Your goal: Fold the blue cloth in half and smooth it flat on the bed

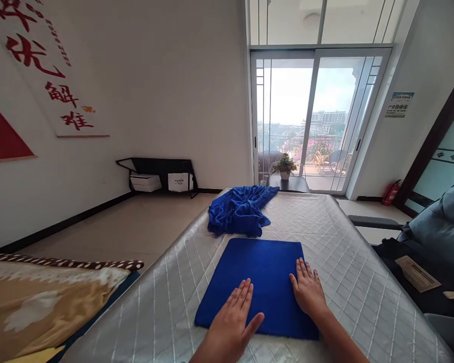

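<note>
A blue cloth [265, 277], folded into a smooth flat rectangle, lies on the silver quilted table cover [348, 302]. My left hand [232, 317] rests flat on its near left part, fingers together and stretched forward, thumb apart. On the cloth's right edge lies my right hand [308, 287], palm down with the fingers stretched out. Neither hand grips anything. Just beyond the folded piece sits a crumpled heap of blue cloth [238, 212].
A potted plant [285, 166] stands on a dark chair [289, 183] past the far edge. To the left is a brown patterned blanket [53, 302]. Dark seating [442, 227] with a cardboard piece [417, 273] stands at right. A black rack [162, 166] stands by the wall.
</note>
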`<state>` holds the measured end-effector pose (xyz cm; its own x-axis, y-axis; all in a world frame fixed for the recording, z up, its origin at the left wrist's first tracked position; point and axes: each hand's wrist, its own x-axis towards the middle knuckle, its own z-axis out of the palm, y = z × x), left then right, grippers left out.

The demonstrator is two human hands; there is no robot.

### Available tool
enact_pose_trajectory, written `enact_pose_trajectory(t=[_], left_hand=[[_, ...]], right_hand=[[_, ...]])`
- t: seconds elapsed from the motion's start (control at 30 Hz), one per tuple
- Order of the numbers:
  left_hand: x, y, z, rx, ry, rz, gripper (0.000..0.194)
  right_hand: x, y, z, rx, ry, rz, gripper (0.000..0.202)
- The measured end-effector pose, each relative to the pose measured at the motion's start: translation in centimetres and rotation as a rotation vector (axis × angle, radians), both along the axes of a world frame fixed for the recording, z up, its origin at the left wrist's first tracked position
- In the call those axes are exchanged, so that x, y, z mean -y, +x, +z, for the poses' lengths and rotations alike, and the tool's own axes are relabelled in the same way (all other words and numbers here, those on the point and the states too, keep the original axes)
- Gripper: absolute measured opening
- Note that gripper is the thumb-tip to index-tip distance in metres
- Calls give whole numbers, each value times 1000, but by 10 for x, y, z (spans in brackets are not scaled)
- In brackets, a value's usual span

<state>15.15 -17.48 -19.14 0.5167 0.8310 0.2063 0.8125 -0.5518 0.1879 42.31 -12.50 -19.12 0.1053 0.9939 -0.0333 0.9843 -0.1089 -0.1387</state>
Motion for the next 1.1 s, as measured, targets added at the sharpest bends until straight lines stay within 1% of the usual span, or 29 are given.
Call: enact_pose_trajectory(t=[0.07,0.1,0.13,0.2,0.23,0.3,0.37,0.43,0.5,0.63,0.7,0.77,0.83,0.93,1.0,1.1], left_hand=[[-9,38,17,-8,-57,-194,66],[-13,55,22,-16,-89,-266,68],[-18,70,25,-15,-109,-305,69],[-27,90,25,-1,-122,-335,71],[-32,95,22,8,-116,-334,71],[-41,96,13,14,-96,-315,70],[-50,87,5,0,-81,-265,69],[-58,69,0,-26,-81,-186,71],[-66,47,-2,-55,-83,-101,73],[-86,-7,-5,-77,-46,74,74],[-95,-32,-9,-81,-42,162,78],[-101,-50,-15,-73,-35,224,80],[-105,-61,-22,-50,-7,253,79],[-107,-66,-32,-23,37,262,78],[-107,-66,-34,-21,45,261,79],[-107,-66,-33,-24,38,262,81]], right_hand=[[1,1,1,-11,9,1,67],[2,1,1,-14,14,6,67],[3,2,1,-14,17,17,66],[4,3,1,-9,18,53,63],[4,4,1,-7,16,67,62],[4,4,1,-8,7,60,62],[3,4,2,-9,-1,24,65],[2,3,1,-5,-3,0,66],[1,2,1,-8,1,-2,66],[1,2,1,-24,8,-7,67],[1,1,1,-17,7,-8,67],[1,0,1,-7,5,-9,67],[0,-1,1,0,2,-12,67],[0,-2,1,10,-5,-13,66],[0,-3,2,17,-11,-10,66],[1,-4,5,40,-26,-12,66]])
